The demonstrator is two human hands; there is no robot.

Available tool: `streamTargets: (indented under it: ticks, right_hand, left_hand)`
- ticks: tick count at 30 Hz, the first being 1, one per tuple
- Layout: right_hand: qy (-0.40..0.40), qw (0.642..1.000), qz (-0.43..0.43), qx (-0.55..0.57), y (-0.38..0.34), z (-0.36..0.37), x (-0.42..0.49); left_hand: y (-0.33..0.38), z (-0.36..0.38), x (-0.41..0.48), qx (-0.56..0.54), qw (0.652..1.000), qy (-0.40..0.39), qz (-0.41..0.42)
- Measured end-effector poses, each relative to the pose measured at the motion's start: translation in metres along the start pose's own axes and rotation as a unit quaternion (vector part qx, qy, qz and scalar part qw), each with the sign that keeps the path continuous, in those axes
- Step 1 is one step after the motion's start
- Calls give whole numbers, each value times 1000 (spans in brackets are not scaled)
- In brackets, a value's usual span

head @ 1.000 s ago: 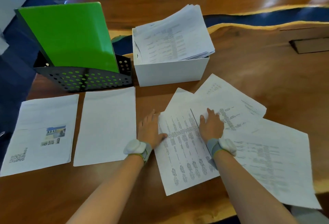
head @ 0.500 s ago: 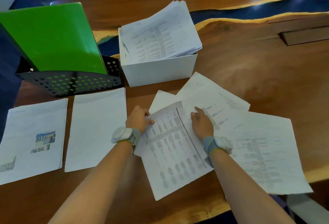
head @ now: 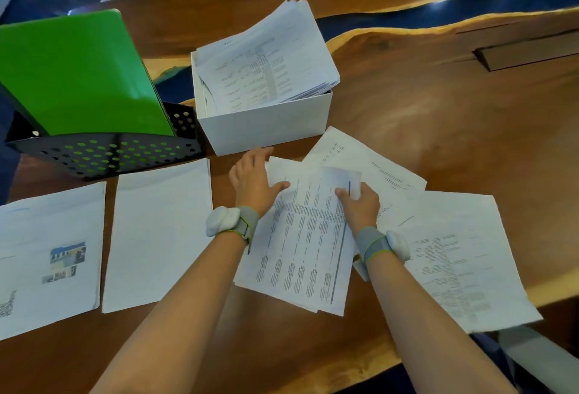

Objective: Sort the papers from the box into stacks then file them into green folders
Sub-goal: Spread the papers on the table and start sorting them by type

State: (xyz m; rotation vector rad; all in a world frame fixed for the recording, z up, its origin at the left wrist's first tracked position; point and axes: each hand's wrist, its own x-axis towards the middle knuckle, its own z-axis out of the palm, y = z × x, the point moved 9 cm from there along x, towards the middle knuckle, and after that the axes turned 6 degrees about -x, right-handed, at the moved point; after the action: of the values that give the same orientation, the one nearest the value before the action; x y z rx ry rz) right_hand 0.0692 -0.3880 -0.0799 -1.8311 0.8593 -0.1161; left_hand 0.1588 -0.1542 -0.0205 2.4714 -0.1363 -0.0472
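Two bare forearms reach up from the bottom of the frame over a wooden table (head: 438,118). The right hand (head: 360,209) grips the upper right edge of a printed sheet (head: 297,246), with its fingers curled round a raised corner. The left hand (head: 252,183) lies flat with its fingers straight, and its thumb presses the sheet's upper left edge. The sheet sits between the hands at centre frame. Its long axis runs from the lower edge toward the top and leans slightly right.

Loose papers (head: 454,262) fan out unsorted to the right of the hands. Two sorted stacks lie to the left, a plain stack (head: 156,237) just beside the left forearm and a stack with a photo (head: 47,252) at the far left edge. The sheet probably belongs on one of these, and the left hand is nearer to them.

Above centre, a white box (head: 266,127) holds more papers (head: 269,58). At the upper left, a green folder (head: 78,74) leans in a black perforated rack (head: 109,155)
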Motion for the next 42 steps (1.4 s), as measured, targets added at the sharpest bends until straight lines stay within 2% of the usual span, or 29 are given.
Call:
streamTargets:
  ticks: [3,6,11,16,22,26,31,34,36,39,40,42]
  right_hand:
    - [79,996,45,-2,20,-30,8]
    - [125,988,89,8,38,-48,9]
    - [74,989,127,23,58,-41,5]
    - [67,991,114,24,57,-41,5]
    - [154,986,60,-32,59,-80,-2]
    - [134,990,31,-42,66,-76,-12]
    - [91,995,17,-19,60,-57,-20]
    - [81,996,16,-16,59,-55,-21]
    - [99,995,19,-27,61,-61,-23]
    - [128,991,29,-39,67,-72,-26]
    - [132,990,34,-41,70,-76,-26]
    - [132,990,39,-41,76,-80,-27]
  left_hand:
    - [-15,34,-6,-19,993,-95,-63]
    - [-22,60,-14,0,983,-163,-79]
    - [-23,74,-16,136,974,-165,-68]
    - [-25,80,-17,112,975,-181,-64]
    - [-23,39,-11,-91,988,-97,-74]
    - [-50,10,-34,-199,971,-38,-126]
    - [-92,17,-92,-160,960,-30,-228]
    - [-101,20,-111,-114,960,-15,-256]
    - [-93,19,-114,-62,972,13,-225]
    - [-58,16,-109,-11,989,69,-132]
    - [-42,23,-105,-15,994,54,-90]
    - [-5,52,-99,-38,999,-23,-3]
